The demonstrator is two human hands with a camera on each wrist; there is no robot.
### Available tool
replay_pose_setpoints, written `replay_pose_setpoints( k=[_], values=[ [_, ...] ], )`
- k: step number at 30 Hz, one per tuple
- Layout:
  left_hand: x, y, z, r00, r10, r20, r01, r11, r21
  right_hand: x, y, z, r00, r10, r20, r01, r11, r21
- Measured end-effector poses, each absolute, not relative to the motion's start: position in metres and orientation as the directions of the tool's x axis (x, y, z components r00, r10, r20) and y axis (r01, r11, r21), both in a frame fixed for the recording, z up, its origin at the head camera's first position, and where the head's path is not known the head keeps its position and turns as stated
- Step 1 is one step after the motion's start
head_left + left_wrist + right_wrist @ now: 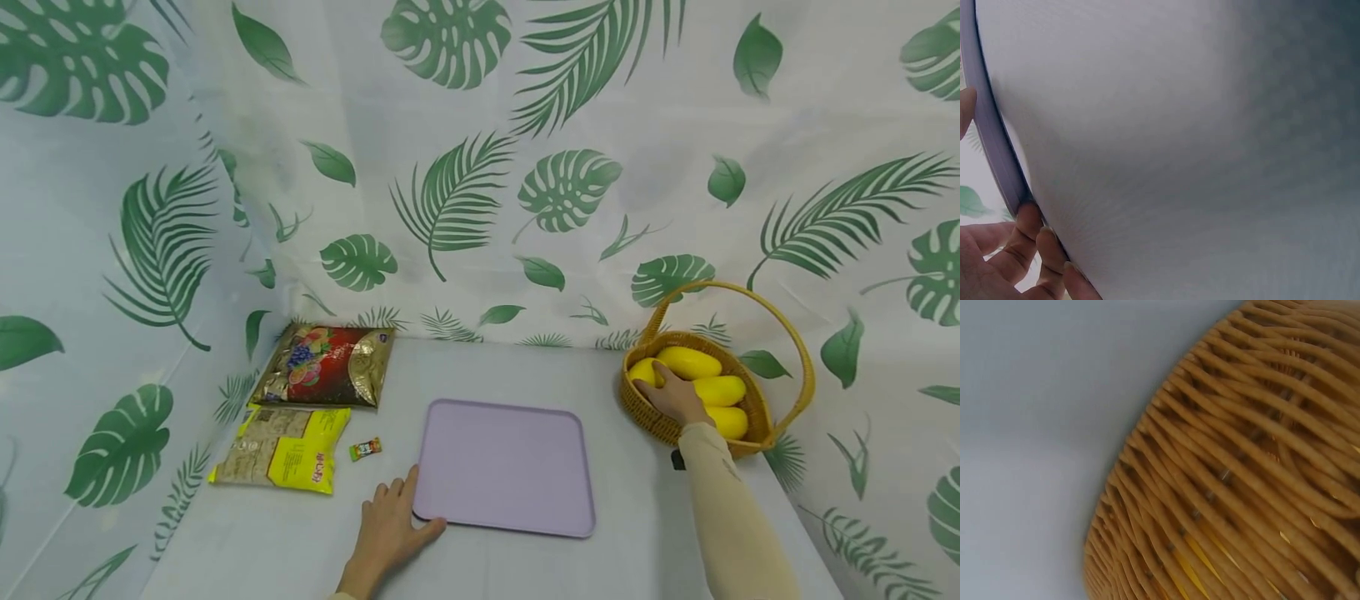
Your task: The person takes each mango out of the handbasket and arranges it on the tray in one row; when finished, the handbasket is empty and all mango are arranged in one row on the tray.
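Note:
My left hand (pixel 388 529) touches the near left corner of a light purple rectangular tray (pixel 504 468), thumb along its near edge and fingers spread by its left side. In the left wrist view, the fingertips (pixel 1029 219) meet the tray's rim (pixel 997 134). At the right, my right hand (pixel 678 400) reaches into a woven basket (pixel 639 418) and grips a yellow mango (pixel 642 372); some of its fingers are hidden. Several more yellow mangoes (pixel 720 390) lie beside it. Only the basket's woven side shows in the right wrist view.
A red and gold bag (pixel 330 367) lies at the back left, with a yellow and clear bag (pixel 281 447) in front of it. One small green packet (pixel 365 449) sits left of the tray. The basket's tall handle (pixel 795 350) arches over its right side.

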State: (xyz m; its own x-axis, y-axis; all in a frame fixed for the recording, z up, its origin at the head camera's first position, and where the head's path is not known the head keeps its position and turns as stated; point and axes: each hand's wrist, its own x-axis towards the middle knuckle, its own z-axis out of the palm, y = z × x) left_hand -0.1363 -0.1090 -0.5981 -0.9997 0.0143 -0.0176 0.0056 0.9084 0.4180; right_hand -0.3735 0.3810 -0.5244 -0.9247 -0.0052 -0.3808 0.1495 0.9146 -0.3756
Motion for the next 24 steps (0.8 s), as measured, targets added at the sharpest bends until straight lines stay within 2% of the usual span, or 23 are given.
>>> replay_pose_setpoints(
  k=[16,24],
  values=[
    [-0.132,-0.108,-0.601,-1.000,0.013,-0.027,0.000,0.902,0.431,-0.371,0.384,-0.524,-0.929,-0.010,-0.369,0.151,0.902,-0.404],
    [-0.135,-0.109,-0.596,-1.000,0.015,0.006,0.016,0.906,0.424,-0.362,0.380,-0.506,-0.945,-0.002,-0.327,0.154,0.880,-0.449]
  ],
)
